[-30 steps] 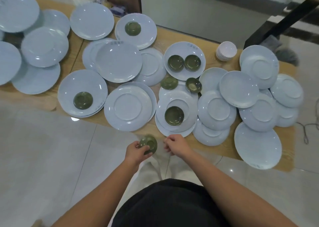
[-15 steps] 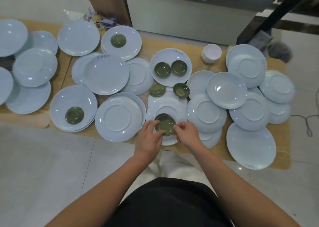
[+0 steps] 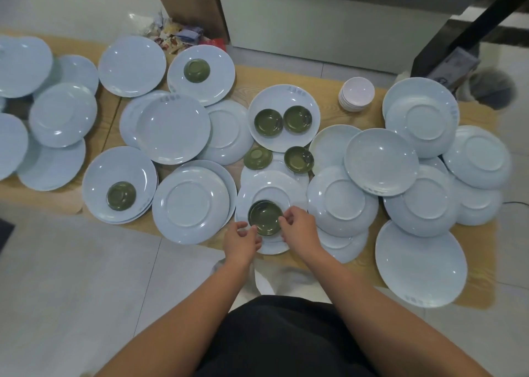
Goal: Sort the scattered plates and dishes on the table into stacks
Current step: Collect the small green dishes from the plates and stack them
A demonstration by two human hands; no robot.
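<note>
My left hand (image 3: 242, 240) and right hand (image 3: 300, 227) sit close together on either side of the green dishes (image 3: 265, 217), at the near edge of the table (image 3: 326, 76). A second ago the left hand carried one small green dish off the table edge, by my body. Now that dish is nested in the one that was lying on the upturned blue plate (image 3: 272, 189), and a double rim shows. I take that as the first green stack begun. The right fingers (image 3: 284, 219) are curled and pinch the rim on its right side. The left hand is loosely curled with its fingertips against the lower left rim, and I cannot tell whether it grips or only touches. Six more green dishes lie loose farther out, the nearest pair (image 3: 257, 158) just beyond this plate.
</note>
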